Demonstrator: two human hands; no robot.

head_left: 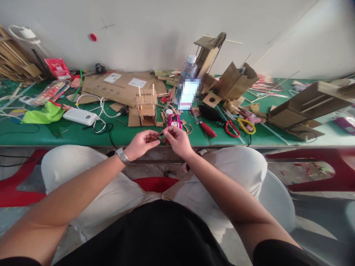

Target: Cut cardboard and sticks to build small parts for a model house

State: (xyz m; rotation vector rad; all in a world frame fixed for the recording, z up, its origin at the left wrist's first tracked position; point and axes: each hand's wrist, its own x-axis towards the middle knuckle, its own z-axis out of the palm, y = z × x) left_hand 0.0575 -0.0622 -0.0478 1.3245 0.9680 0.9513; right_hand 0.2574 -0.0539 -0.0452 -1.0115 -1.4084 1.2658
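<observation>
My left hand [141, 143] and my right hand [177, 140] meet just in front of the green table's edge [55, 137], above my knees. Both pinch a small thin brownish piece [160, 137] held between their fingertips; it is too small to name for certain. My left wrist wears a watch [122, 155]. Right behind the hands on the table stand a small cardboard model with upright sticks [146, 107] and a pink object [174, 122].
The table holds flattened cardboard [119, 85], a white power bank with cables [80, 116], a plastic bottle [188, 79], red-handled pliers [206, 128], red and yellow scissors [238, 127], a green cloth [44, 113] and larger cardboard structures [305, 107]. Red stools [313, 168] stand under it.
</observation>
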